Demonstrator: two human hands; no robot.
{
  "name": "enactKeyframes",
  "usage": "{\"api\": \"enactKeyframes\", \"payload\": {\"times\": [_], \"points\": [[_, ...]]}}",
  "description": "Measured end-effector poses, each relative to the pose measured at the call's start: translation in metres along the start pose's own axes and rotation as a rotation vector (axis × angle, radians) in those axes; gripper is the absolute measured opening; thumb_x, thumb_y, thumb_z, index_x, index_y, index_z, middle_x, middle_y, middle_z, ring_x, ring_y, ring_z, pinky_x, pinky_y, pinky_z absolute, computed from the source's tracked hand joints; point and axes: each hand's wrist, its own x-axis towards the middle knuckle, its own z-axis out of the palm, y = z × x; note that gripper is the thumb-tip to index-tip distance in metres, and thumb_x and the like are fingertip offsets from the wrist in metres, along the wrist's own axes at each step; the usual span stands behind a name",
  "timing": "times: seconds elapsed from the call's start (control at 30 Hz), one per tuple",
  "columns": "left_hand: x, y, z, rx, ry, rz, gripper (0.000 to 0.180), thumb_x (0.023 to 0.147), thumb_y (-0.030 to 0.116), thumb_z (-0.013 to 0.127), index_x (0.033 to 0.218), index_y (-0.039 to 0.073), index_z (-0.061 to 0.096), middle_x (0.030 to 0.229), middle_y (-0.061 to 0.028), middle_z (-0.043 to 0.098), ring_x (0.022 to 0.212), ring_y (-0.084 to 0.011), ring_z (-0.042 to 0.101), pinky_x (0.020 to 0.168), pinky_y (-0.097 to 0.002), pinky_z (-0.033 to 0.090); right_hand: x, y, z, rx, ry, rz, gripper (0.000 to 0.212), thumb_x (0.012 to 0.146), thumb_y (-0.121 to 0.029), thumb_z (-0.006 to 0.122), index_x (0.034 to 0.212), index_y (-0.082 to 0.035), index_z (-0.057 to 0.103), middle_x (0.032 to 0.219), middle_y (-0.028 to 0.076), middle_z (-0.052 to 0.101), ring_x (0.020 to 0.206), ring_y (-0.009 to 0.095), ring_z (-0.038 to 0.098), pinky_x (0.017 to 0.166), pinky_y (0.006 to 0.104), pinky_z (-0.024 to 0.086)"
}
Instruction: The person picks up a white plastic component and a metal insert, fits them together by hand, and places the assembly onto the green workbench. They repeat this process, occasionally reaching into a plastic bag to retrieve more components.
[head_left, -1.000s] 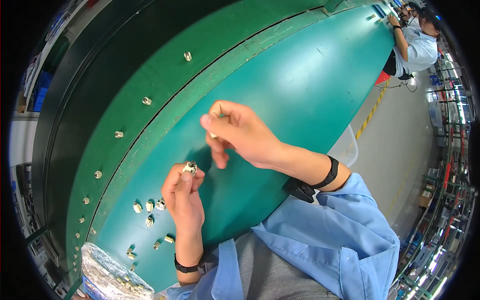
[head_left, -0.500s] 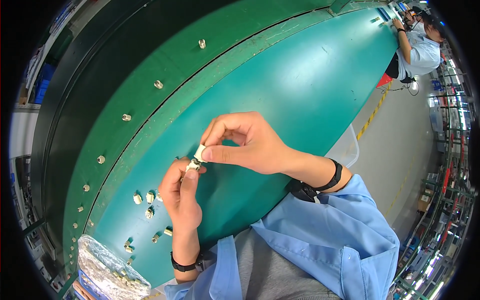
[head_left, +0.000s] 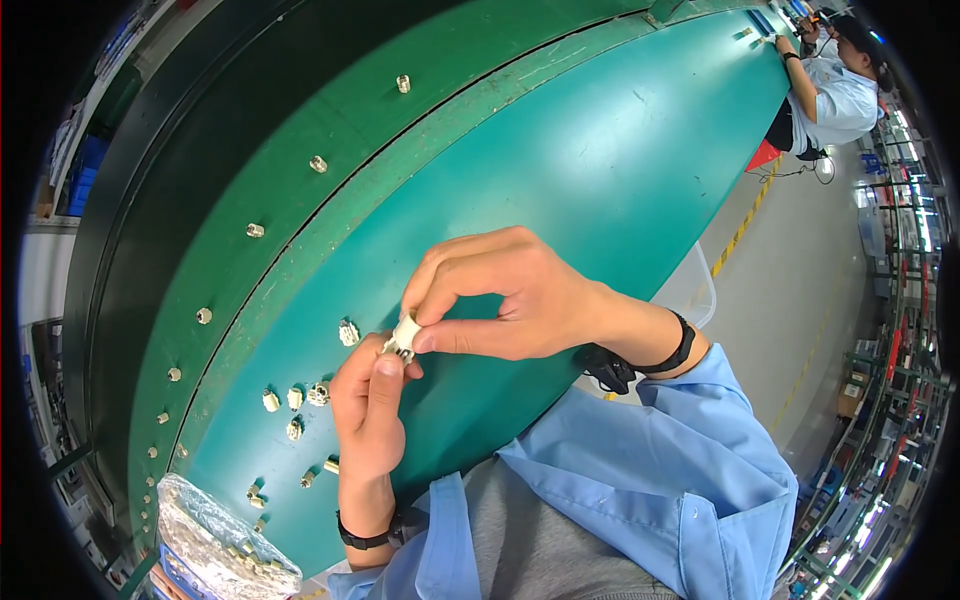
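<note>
Between the thumb and fingers of my right hand (head_left: 510, 295) is a cream plastic sleeve (head_left: 407, 329), tilted, its lower end against a small cream-and-metal part (head_left: 399, 350). My left hand (head_left: 370, 415) pinches that part between thumb and fingertips, which hide most of it. Whether the sleeve is around the part or only touching it, I cannot tell. Just beyond my left fingertips a similar cream-and-metal piece (head_left: 348, 332) lies on the green mat. Several more such pieces (head_left: 296, 398) rest to the left of my left hand.
A dark green belt (head_left: 230, 275) runs along the far left, carrying a spaced row of small metal-and-cream pieces (head_left: 318, 164). At the lower left is a clear plastic bag (head_left: 215, 530) with cream pieces in it. A co-worker (head_left: 835, 95) works at the table's far right end.
My left hand has shifted slightly down, uncovering a piece on the mat beyond its fingertips. The sleeve and the part in my hands have moved slightly right and down.
</note>
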Motion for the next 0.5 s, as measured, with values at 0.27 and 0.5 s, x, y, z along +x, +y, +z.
{"api": "enactKeyframes", "payload": {"times": [0.27, 0.5], "points": [[0.006, -0.011, 0.007, -0.145, -0.066, -0.035, 0.042, 0.111, 0.037, 0.046, 0.098, 0.000, 0.062, 0.091, -0.0030, 0.057, 0.081, -0.0088, 0.047, 0.071, -0.0257, 0.038, -0.004, -0.007, -0.001, -0.005, 0.011, 0.168, 0.014, 0.087, -0.007, 0.080, 0.098, -0.001, 0.073, 0.093, 0.009, 0.073, 0.081, 0.021, 0.070, 0.071, 0.0337, 0.056], [0.031, -0.012, 0.037, -0.490, -0.046, -0.262, 0.047, 0.113, 0.038, 0.039, 0.097, 0.001, 0.063, 0.083, -0.0026, 0.053, 0.075, -0.0093, 0.042, 0.067, -0.0275, 0.033, 0.000, -0.005, -0.025, -0.140, -0.142, 0.209, 0.019, 0.089, -0.015, 0.077, 0.104, -0.003, 0.074, 0.088, 0.009, 0.072, 0.078, 0.020, 0.068, 0.071, 0.0341, 0.055]]}}
